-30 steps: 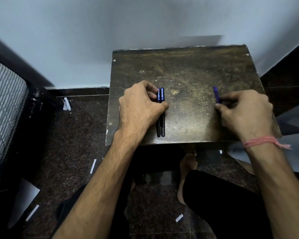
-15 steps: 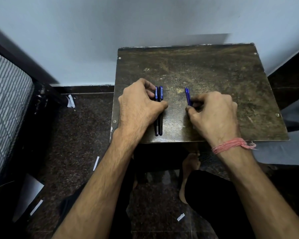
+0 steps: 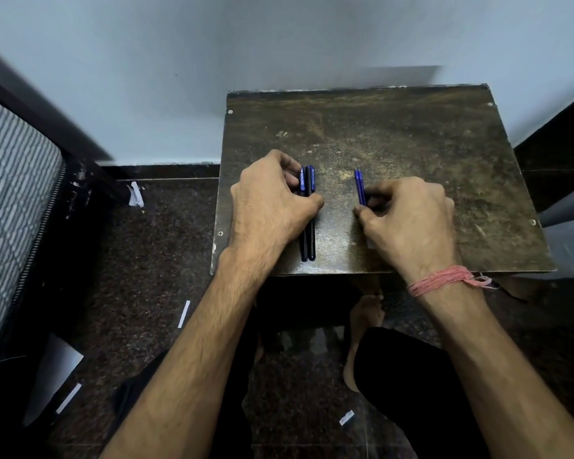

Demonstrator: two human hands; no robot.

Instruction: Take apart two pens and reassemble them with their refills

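Note:
Two dark pens with blue clips [image 3: 308, 193] lie side by side on the small worn wooden table [image 3: 411, 144], pointing away from me. My left hand [image 3: 272, 207] rests over their left side, with thumb and fingers pinching them. To the right, two thin blue refills [image 3: 359, 185] lie parallel on the table. My right hand [image 3: 408, 220] is closed on their near ends, and a pink thread bracelet circles that wrist. The lower parts of the refills are hidden under my fingers.
The table stands against a pale wall [image 3: 279, 44]. A striped mattress [image 3: 10, 200] sits at the left. Paper scraps [image 3: 183, 313] lie on the dark speckled floor. My legs and a bare foot [image 3: 362, 323] are below the table's near edge.
My right hand slid the refills leftward across the table, from the right side to near the pens. My left hand stayed on the pens.

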